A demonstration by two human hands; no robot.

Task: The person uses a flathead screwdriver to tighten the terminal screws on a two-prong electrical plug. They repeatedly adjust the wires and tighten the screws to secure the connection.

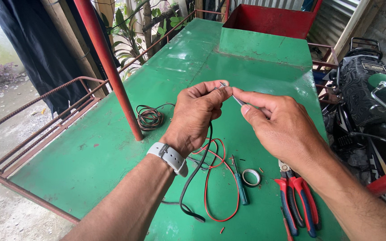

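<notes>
My left hand (197,111) is raised over the green metal table (90,151) and pinches the stripped end of a black wire (193,176), which hangs down from the fist to the tabletop. A grey watch sits on that wrist. My right hand (275,125) meets it from the right, thumb and forefinger pinching the bare strands at the wire's tip (228,90). A red wire (208,187) loops on the table below both hands.
On the table lie a green-handled screwdriver (241,187), a roll of tape (251,177), red-and-blue pliers (298,203) and a dark wire coil (149,117). A red post (110,67) stands left. A motorcycle (367,89) is parked at the right edge.
</notes>
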